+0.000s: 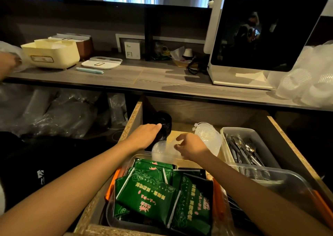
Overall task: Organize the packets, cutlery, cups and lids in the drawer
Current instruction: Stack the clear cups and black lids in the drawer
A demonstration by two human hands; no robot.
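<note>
Main risk: the stack of black lids (pixel 163 126) lies on its side against the drawer's (pixel 132 117) back-left wall, so it could fan out or roll if my left hand (pixel 144 136) shifts; that hand lies flat on it, fingers straight, just pressing. My right hand (pixel 191 146) has its fingers curled around the rim of a small clear cup (pixel 160 150). A loose pinch could tip the cup onto the green packets (pixel 153 196) in front. Clear lid stack (pixel 209 136) sits just right of that hand.
</note>
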